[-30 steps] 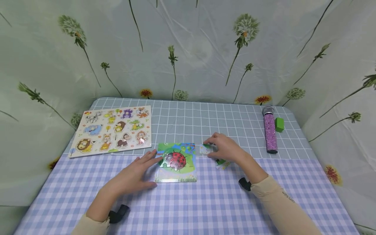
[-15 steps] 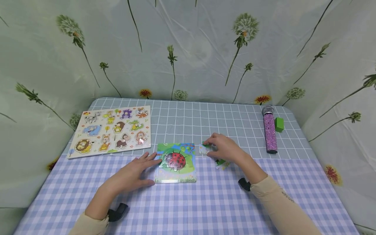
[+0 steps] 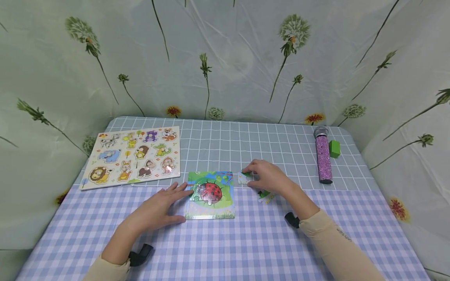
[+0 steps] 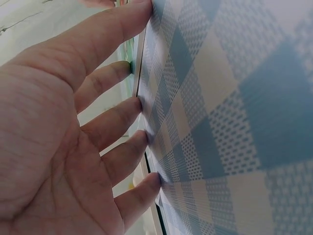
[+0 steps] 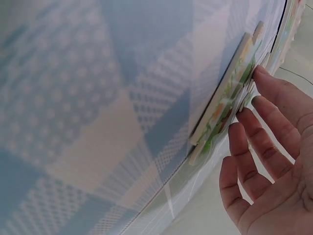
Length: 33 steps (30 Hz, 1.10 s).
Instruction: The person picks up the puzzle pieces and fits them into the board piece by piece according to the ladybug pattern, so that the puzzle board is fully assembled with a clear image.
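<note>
Possibly slipping, white-and-green jigsaw piece (image 3: pixel 243 178): lying just right of the ladybug jigsaw (image 3: pixel 211 195); my edge-only grip could be losing it.
Neighbouring pieces (image 3: pixel 266 196): sitting close by; a low drag could be knocking them.
Right hand (image 3: pixel 266 176): I'm pinching that piece, grip narrow.
Left hand (image 3: pixel 157 208): I'm resting it wide, fingertips touching the ladybug jigsaw's left edge.

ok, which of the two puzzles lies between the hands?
The ladybug puzzle: the left hand is at its left edge, the right hand off to its right. The animal puzzle lies farther back and left, not between them.
</note>
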### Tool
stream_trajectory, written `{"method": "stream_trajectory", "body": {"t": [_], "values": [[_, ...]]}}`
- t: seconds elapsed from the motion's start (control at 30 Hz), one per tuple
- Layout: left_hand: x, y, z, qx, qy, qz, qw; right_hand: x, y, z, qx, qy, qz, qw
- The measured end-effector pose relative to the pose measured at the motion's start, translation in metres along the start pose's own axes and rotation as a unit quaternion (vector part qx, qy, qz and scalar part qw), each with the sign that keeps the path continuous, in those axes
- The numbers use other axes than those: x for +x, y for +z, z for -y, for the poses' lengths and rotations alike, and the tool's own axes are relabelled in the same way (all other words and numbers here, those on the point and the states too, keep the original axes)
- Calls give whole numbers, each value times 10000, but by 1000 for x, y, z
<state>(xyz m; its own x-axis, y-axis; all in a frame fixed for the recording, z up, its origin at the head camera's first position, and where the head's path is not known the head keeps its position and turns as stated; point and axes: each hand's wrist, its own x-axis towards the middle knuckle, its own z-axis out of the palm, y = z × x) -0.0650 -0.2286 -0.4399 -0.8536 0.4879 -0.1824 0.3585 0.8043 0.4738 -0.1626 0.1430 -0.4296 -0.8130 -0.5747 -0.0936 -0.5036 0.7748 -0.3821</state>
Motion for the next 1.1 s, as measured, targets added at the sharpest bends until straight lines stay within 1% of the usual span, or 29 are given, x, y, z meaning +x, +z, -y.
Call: {"method": "stream_trajectory", "body": {"t": [0.23,0.43,0.6,0.9,1.1], "values": [[1,2,1,-28,19,-11,10000,1,0,-1,-48,-40,-36,10000],[0,2,1,69,82,-60,9999,0,1,-1,22,160,83,9998],[-1,2,1,104,117,-84,9998,-2,1,0,-34,181,76,9998],[2,2,-1,193,127,-128,9997,-7,0,3,-56,115,-55,9999],[4,3,-4,280,63,-139,9995,-9,0,9,48,-116,-72,9999]]}}
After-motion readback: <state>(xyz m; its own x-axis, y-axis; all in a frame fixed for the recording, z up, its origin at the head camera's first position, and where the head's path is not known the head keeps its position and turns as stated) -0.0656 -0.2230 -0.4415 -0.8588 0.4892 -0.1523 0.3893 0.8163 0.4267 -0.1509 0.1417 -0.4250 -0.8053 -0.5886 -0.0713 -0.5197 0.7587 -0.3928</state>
